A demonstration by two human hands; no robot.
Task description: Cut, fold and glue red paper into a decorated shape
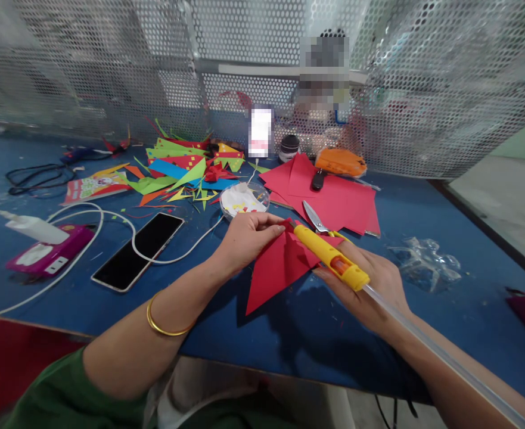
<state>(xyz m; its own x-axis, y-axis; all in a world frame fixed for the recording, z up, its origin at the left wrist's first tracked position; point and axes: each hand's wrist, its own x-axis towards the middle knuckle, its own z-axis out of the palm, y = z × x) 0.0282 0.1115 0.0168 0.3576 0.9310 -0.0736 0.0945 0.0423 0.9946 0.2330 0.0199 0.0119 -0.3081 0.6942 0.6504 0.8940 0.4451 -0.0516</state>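
Note:
My left hand (247,241) pinches the top of a folded red paper piece (269,274) between thumb and fingers. My right hand (372,286) is closed round a yellow glue gun (329,253). A long clear glue stick (423,339) runs out of its back end and over my right forearm. The gun's tip meets the folded paper close to my left fingertips; whether it touches, I cannot tell. Just beyond my right hand lie scissors (316,217), their yellow handles partly hidden. Red paper sheets (347,202) are stacked behind them.
Coloured paper scraps (177,170) lie heaped at the back left, beside a clear dish (244,199). A dark phone (139,250), a white cable (190,253) and a purple power strip (54,253) are on the left. Crumpled clear plastic (427,262) is on the right. A perforated metal screen (132,65) stands behind.

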